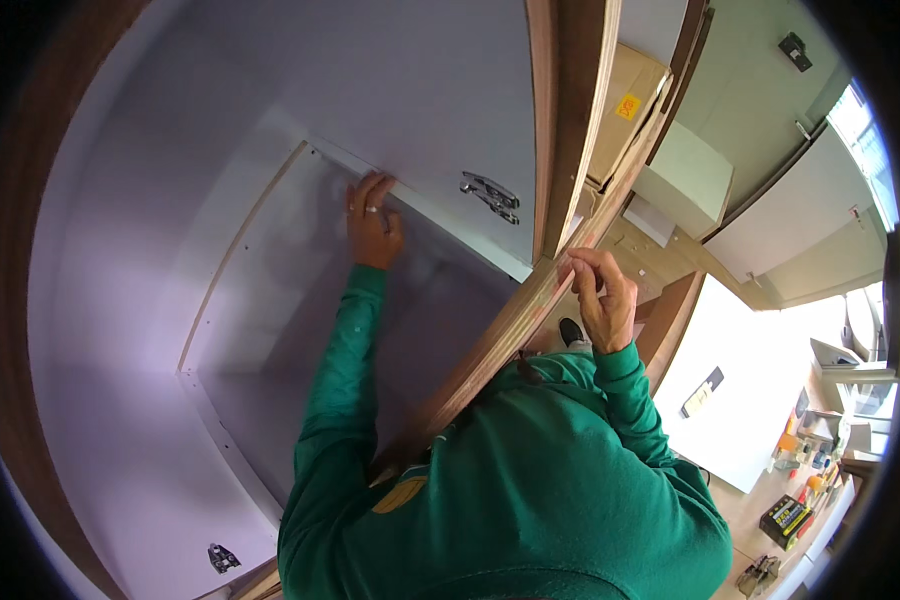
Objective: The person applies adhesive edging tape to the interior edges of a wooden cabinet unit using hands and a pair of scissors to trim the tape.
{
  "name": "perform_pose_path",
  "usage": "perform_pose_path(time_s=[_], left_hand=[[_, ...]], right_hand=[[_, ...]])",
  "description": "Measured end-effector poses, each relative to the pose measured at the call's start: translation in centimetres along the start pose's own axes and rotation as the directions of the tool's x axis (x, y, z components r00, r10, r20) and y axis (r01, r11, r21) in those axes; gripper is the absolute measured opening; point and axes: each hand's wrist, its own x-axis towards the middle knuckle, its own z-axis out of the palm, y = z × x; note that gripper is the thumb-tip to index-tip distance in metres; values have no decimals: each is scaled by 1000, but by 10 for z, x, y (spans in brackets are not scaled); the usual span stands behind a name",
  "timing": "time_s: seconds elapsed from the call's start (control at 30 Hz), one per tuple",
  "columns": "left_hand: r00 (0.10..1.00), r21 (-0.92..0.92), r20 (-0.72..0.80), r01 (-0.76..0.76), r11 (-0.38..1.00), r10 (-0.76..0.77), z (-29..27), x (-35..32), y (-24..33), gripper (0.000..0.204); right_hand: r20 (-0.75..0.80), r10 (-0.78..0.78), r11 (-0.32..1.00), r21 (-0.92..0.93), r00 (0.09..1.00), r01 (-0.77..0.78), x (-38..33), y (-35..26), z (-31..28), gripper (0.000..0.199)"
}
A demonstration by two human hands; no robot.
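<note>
My left hand [373, 222] reaches inside a pale lilac cabinet [140, 300], its fingers stretched out with the tips on a white strip [460, 228] along the inner panel. It wears a ring and grips nothing. My right hand [607, 300] is outside, beside the cabinet's wooden front edge [530, 318]. Its fingers are curled, thumb and fingertips close together near that edge; anything between them is too small to make out. A metal hinge [490, 197] is fixed to the panel right of my left hand, and another hinge [223, 558] sits at lower left.
A cardboard box [620, 110] stands behind the edge boards. To my right are a white panel [735, 385] with a small dark-and-pale item, a white box [685, 178], a black-and-yellow box [785, 522] and assorted bottles [820, 460]. My shoe [570, 330] shows on the floor.
</note>
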Motion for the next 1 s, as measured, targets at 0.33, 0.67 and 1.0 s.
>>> perform_pose_path(time_s=[0.33, 0.67, 1.0], left_hand=[[811, -457, -74, 489, 743, -580, 1, 21, -15, 31], [489, -782, 357, 622, 32, -796, 17, 41, -45, 17], [467, -622, 384, 768, 151, -796, 7, 50, -51, 14]], right_hand=[[15, -82, 996, 17, 996, 82, 13, 12, 3, 9], [-9, -24, 989, 147, 1000, 25, 12, 12, 13, 8], [151, -29, 996, 85, 988, 16, 32, 19, 7, 7]])
